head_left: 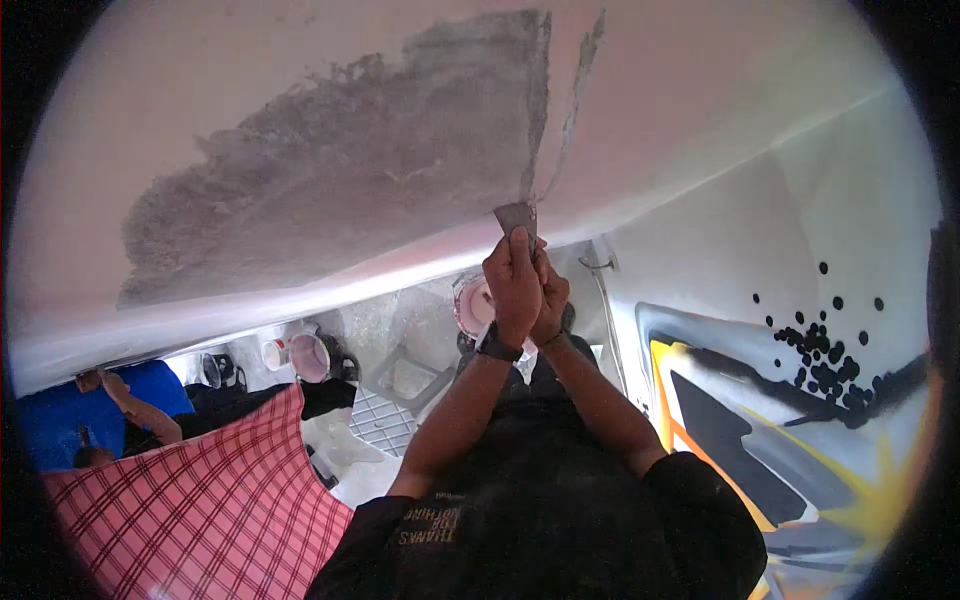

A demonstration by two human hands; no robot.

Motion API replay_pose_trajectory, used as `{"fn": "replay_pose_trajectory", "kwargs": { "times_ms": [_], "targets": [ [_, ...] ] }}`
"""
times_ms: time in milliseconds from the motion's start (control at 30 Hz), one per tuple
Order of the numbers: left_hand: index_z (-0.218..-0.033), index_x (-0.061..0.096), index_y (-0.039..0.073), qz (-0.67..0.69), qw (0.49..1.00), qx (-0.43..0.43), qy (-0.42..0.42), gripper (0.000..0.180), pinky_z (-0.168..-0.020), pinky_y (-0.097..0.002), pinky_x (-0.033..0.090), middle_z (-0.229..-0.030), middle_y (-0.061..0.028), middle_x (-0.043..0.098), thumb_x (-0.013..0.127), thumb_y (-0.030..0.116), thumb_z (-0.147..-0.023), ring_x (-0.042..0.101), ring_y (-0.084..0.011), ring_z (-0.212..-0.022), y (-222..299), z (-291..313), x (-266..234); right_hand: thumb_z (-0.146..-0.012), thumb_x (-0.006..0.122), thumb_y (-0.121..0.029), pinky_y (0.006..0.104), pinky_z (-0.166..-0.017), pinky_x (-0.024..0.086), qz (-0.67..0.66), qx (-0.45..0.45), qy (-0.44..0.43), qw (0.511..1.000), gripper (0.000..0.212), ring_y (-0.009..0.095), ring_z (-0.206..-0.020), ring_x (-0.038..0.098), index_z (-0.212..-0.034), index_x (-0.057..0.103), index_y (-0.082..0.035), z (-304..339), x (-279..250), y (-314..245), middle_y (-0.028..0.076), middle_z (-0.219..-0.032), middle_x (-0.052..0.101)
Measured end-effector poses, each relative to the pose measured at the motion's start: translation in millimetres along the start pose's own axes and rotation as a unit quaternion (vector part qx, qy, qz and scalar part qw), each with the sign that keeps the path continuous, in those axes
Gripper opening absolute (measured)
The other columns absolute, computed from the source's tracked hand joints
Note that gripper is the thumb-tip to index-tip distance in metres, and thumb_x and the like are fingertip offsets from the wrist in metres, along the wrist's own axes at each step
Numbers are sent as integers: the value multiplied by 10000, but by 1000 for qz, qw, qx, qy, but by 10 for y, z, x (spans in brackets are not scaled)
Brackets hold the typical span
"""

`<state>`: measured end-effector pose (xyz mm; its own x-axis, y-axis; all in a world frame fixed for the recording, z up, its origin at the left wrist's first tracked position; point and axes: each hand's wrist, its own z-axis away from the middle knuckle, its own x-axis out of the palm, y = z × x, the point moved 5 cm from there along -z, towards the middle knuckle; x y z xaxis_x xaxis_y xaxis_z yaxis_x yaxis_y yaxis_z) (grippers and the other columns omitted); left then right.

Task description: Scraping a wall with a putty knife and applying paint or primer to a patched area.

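Observation:
A putty knife (514,216) with a wide grey blade stands upright against the wall, at the lower right corner of a rough grey patch (370,150). My left hand (511,295), with a dark watch on the wrist, is closed round it with the thumb up along it. Close against it on the right, my right hand (550,297) is also closed at the handle; its fingers are partly hidden behind the left hand. A thin grey streak (572,120) runs up the pinkish wall just right of the patch.
Below my hands stands a pink bucket (472,305). More buckets, one pinkish (310,357), and a grey step (407,381) stand to the left. A co-worker's arm (145,408) reaches to the wall beside red plaid cloth (200,490). A painted wall (800,420) rises at right.

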<state>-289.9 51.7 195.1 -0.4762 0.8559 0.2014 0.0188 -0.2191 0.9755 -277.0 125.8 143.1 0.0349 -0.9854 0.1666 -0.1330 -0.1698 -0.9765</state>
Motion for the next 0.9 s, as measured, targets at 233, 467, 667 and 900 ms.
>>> {"fn": "replay_pose_trajectory", "kwargs": {
  "times_ms": [233, 467, 667, 900],
  "targets": [
    [-759, 536, 3, 5, 1000, -8, 3, 394, -429, -223, 303, -544, 3, 461, 423, 281, -1015, 393, -58, -453, 44, 15, -13, -912, 570, -252, 266, -643, 453, 7, 24, -2, 1000, 257, 43, -764, 489, -930, 597, 3, 17, 6, 100, 26, -717, 586],
    [-737, 518, 15, -13, 999, -39, 12, 404, -430, -223, 311, -541, 3, 455, 417, 289, -1016, 398, -63, -455, 26, -26, -7, -929, 554, -257, 270, -637, 447, -14, -2, -16, 1000, 272, 46, -773, 461, -957, 608, 8, -20, 18, 65, 20, -759, 572],
    [-737, 517, 21, -2, 996, -85, 22, 399, -428, -225, 309, -544, -1, 462, 412, 284, -1018, 396, -65, -449, 9, -18, 17, -925, 563, -243, 268, -639, 446, 19, 36, -7, 999, 265, 54, -773, 452, -1008, 620, 2, -46, -9, 110, 2, -759, 553],
    [-749, 513, 27, 1, 1000, -25, 14, 378, -421, -218, 306, -562, 8, 470, 424, 280, -1015, 395, -55, -454, 108, -21, 8, -921, 566, -257, 260, -651, 454, 22, -12, -10, 1000, 272, 55, -760, 483, -944, 611, 11, -108, 33, 1, 24, -697, 559]
  ]
}}
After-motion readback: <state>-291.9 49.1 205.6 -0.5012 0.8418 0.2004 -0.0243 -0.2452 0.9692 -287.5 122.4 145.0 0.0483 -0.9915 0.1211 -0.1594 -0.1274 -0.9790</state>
